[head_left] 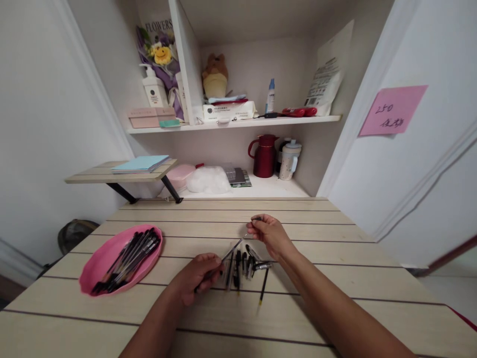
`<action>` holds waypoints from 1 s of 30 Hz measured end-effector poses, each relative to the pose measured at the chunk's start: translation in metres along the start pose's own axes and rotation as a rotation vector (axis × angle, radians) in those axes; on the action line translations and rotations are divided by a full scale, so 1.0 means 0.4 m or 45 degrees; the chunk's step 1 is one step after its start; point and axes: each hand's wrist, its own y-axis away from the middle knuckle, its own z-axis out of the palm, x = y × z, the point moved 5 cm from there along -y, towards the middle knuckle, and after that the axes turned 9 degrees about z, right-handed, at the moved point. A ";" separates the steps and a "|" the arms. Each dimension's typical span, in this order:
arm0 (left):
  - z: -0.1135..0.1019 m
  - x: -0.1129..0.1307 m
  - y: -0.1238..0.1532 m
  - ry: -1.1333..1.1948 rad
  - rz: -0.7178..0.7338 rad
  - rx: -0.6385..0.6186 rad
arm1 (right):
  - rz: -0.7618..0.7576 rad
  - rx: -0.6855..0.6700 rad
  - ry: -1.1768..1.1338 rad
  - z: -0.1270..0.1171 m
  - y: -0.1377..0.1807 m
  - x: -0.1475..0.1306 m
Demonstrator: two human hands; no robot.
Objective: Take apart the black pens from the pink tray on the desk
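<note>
Pens with slender dark barrels and black ends (134, 256) lie bundled in a pink oval plastic dish (87, 258) with a wavy rim, left of the hands on a pale wooden tabletop (372, 288) ruled with dark lines. The bare left hand (204, 276) curls around a thin dark pen-like stick (234, 248) with a bright tip, which slants up toward the bare right hand (266, 231). The right hand pinches a small black piece (256, 219) between thumb and fingers; whether the stick's tip touches those fingers, I cannot tell.

I judge the work to be under way but unfinished. The stick and the black piece are apart. Loose parts lie between and below the hands: glossy black caps (237, 273), a clear shiny plastic tube (263, 266) and a thin black rod (264, 288) with a yellow end, overlapping too closely to count. The dish's pens look gathered, though whether each is whole is too small to tell.
</note>
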 end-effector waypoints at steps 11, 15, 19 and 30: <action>0.002 -0.009 -0.015 0.515 0.071 0.324 | -0.120 -0.358 1.277 0.076 0.053 0.070; 0.009 0.000 -0.023 0.574 0.242 0.332 | 0.034 -0.470 1.132 0.102 0.071 0.104; -0.004 0.003 -0.023 0.624 0.331 0.423 | -0.007 -0.554 1.147 0.144 0.105 0.134; -0.006 0.032 -0.010 0.651 0.544 0.531 | -0.293 -0.375 1.169 0.170 0.127 0.124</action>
